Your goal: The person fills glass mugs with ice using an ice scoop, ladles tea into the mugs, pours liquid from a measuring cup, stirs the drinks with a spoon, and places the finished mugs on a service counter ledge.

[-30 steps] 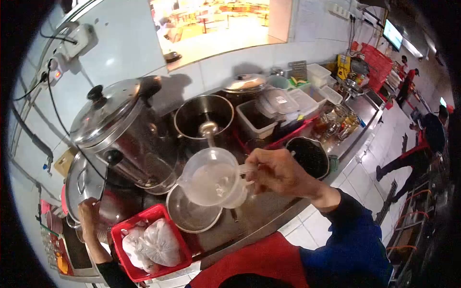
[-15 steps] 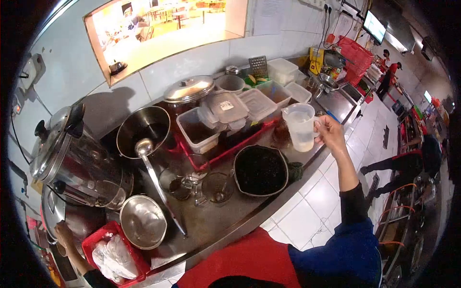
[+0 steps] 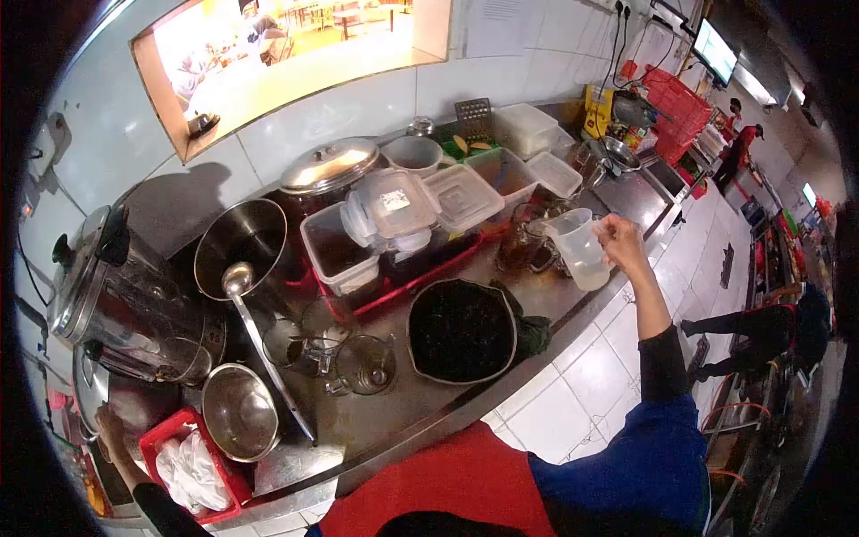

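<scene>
The right hand point(image 3: 619, 243) grips the handle of a clear plastic jug point(image 3: 583, 254), held up to the right of the dark-filled pot point(image 3: 461, 381) and a little beyond it. No longer upright, nor near the metal bowl point(image 3: 240, 413) that sits left of the pot, the jug now leans leftward, its lip close to the glass mugs point(image 3: 519, 245) on the worktop point(image 3: 398, 412), just beyond the pot's right side. The work in hand thus seems to centre on jug and mugs. Some pale liquid appears to remain inside; whether any is flowing cannot be told. Far left of the pot, the left hand point(image 3: 109, 431) is at a large metal vessel point(image 3: 139, 407); its grip cannot be made out.
</scene>
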Tool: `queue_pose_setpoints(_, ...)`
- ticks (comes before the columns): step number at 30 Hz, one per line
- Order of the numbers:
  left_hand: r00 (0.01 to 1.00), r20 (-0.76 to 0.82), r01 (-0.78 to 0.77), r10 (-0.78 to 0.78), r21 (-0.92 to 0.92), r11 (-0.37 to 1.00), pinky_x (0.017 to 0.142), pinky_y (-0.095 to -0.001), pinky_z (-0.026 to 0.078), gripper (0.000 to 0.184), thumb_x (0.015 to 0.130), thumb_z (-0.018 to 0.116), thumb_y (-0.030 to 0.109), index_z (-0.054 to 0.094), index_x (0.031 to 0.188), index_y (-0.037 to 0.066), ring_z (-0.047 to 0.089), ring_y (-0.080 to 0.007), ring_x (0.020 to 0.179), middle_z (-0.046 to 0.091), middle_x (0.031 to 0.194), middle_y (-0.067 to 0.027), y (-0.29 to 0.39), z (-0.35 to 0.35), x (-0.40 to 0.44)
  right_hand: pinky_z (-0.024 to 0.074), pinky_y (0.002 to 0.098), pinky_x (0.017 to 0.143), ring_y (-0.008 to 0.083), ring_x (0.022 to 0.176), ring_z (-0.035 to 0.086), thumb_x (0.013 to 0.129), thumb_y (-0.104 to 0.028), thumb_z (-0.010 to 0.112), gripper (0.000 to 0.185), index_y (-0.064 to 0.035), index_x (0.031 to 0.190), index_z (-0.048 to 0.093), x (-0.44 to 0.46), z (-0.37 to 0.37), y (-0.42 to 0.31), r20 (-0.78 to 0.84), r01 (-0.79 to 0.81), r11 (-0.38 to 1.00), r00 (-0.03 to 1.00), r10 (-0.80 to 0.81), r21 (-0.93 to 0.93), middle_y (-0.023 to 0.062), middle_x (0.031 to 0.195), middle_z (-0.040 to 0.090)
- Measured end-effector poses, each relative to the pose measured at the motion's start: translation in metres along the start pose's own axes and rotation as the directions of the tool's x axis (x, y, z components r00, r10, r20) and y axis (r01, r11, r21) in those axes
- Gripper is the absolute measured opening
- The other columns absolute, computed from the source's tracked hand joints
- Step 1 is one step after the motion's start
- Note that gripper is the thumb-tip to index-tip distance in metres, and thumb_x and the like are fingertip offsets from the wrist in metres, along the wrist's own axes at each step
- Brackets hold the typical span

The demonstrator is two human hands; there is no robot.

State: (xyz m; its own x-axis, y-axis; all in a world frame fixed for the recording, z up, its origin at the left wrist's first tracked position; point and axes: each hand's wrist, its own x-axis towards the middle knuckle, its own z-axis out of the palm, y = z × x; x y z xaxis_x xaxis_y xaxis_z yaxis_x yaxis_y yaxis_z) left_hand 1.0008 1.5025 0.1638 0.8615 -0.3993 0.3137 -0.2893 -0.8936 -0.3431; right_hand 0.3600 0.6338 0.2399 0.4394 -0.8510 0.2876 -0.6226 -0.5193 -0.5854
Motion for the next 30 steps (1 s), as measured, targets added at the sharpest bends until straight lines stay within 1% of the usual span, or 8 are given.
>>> queue_pose_setpoints(7,0.999,-0.023,0.028,-0.028,-0.029,0.999,0.075,-0.0467,0.04,0.032,0.076,0.035,0.004,0.049,0.104,-0.001,0.047,-0.0393,0.085,0.049,0.093,-0.0209,-0.007,0.005,0.004,0.0396,0.0284,0.036,0.0134,0.037,0.052,0.079,-0.014,0.062,0.015,-0.0001,0.076,0.055,0.009,-0.006,0.004,0.076,0.022,1.0,0.997,-0.021,-0.011,0.0067,0.05,0.051)
queue_pose_setpoints(10,0.995,-0.047,-0.077,0.084,0.139,0.987,0.075,-0.0474,0.04,0.031,0.075,0.036,0.002,0.05,0.102,-0.002,0.048,-0.0392,0.084,0.05,0.089,-0.0205,-0.01,0.011,0.006,0.0389,0.0282,0.036,0.0132,0.037,0.052,0.079,-0.013,0.062,0.016,-0.0001,0.075,0.054,0.009,-0.009,-0.008,0.089,-0.017,1.0,0.996,0.019,-0.02,0.0071,0.049,0.051)
queue_pose_setpoints(16,0.992,0.031,0.121,-0.12,-0.044,0.992,0.076,-0.0459,0.04,0.034,0.073,0.038,0.002,0.052,0.104,-0.002,0.048,-0.0384,0.085,0.052,0.091,-0.0198,-0.011,0.013,0.009,0.0394,0.0295,0.037,0.0144,0.038,0.053,0.077,-0.01,0.063,0.015,0.0004,0.072,0.054,0.011,-0.01,-0.011,0.064,0.066,0.996,0.996,-0.062,-0.056,0.0081,0.05,0.052)
queue_pose_setpoints(19,0.983,-0.174,-0.069,0.062,-0.034,0.997,0.076,-0.0458,0.041,0.034,0.073,0.038,0.001,0.053,0.103,-0.003,0.049,-0.039,0.086,0.053,0.092,-0.0205,0.002,0.0,0.0,0.0401,0.0304,0.038,0.0156,0.039,0.054,0.076,-0.009,0.063,0.014,0.0004,0.07,0.054,0.012,-0.009,-0.011,0.055,0.104,0.992,0.993,-0.1,-0.077,0.0088,0.051,0.053)
queue_pose_setpoints(21,0.997,-0.04,0.058,-0.059,-0.027,0.998,0.077,-0.0459,0.041,0.033,0.073,0.037,0.0,0.053,0.101,-0.003,0.049,-0.0383,0.088,0.053,0.092,-0.0205,0.005,-0.002,0.003,0.0404,0.0308,0.039,0.0164,0.04,0.054,0.075,-0.008,0.064,0.014,0.0004,0.069,0.055,0.01,-0.01,-0.016,0.048,0.099,0.993,0.994,-0.096,-0.071,0.0092,0.052,0.054)
queue_pose_setpoints(25,0.996,-0.027,0.082,-0.088,-0.172,0.982,0.076,-0.0461,0.041,0.034,0.073,0.037,0.001,0.052,0.104,-0.002,0.049,-0.0376,0.088,0.053,0.091,-0.0204,0.001,0.003,0.004,0.0391,0.0284,0.036,0.014,0.038,0.052,0.077,-0.01,0.063,0.013,0.0002,0.073,0.055,0.008,-0.011,-0.013,0.027,0.085,0.993,0.996,-0.083,-0.077,0.0064,0.052,0.052)
queue_pose_setpoints(27,0.964,0.0,0.261,-0.265,-0.168,0.951,0.076,-0.0463,0.041,0.035,0.074,0.038,0.002,0.051,0.107,0.0,0.05,-0.0374,0.087,0.054,0.091,-0.0196,0.008,-0.003,0.0,0.0377,0.0255,0.032,0.0117,0.037,0.051,0.079,-0.012,0.061,0.014,0.0004,0.077,0.056,0.01,-0.008,-0.001,0.029,0.114,0.99,0.993,-0.112,-0.08,0.0036,0.052,0.051)
queue_pose_setpoints(30,0.993,-0.084,0.075,-0.081,-0.075,0.994,0.075,-0.0472,0.041,0.037,0.076,0.038,0.004,0.05,0.111,0.002,0.051,-0.0384,0.086,0.055,0.092,-0.0204,0.011,-0.004,-0.008,0.0384,0.0247,0.031,0.0117,0.037,0.052,0.079,-0.013,0.061,0.014,0.0004,0.078,0.056,0.01,-0.008,-0.004,0.01,0.171,0.977,0.985,-0.171,-0.125,0.0044,0.054,0.053)
